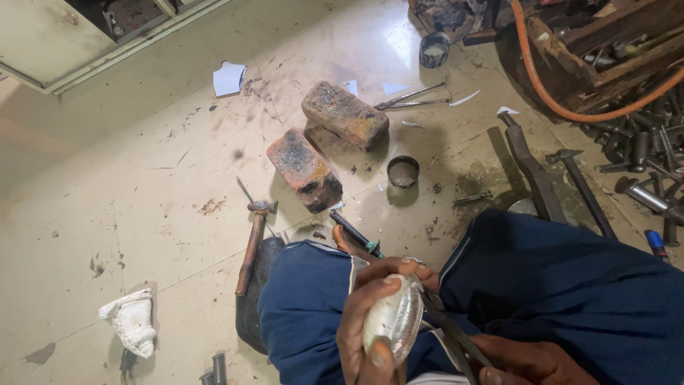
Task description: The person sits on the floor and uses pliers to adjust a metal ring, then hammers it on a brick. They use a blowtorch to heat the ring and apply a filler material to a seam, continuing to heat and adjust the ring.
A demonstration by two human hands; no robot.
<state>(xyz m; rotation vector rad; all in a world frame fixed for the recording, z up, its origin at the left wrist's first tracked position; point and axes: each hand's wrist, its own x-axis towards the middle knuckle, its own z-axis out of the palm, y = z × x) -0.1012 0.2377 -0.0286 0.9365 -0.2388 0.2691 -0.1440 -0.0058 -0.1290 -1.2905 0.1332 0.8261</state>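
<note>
A pale oval metal piece (393,321) is being clamped in the left hand (367,314); pliers (456,339) are being gripped by the right hand (527,360).

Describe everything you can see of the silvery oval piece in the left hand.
The oval piece is a shiny, silvery, leaf-shaped shell, seemingly thin metal, with faint ridges along its length. It stands nearly upright, tilted slightly right, low in the middle of the view over the person's blue-clad lap. The left hand grips it, thumb at its lower end and fingers curled over the top. A dark tool in the right hand reaches its right edge; contact is unclear.
</note>
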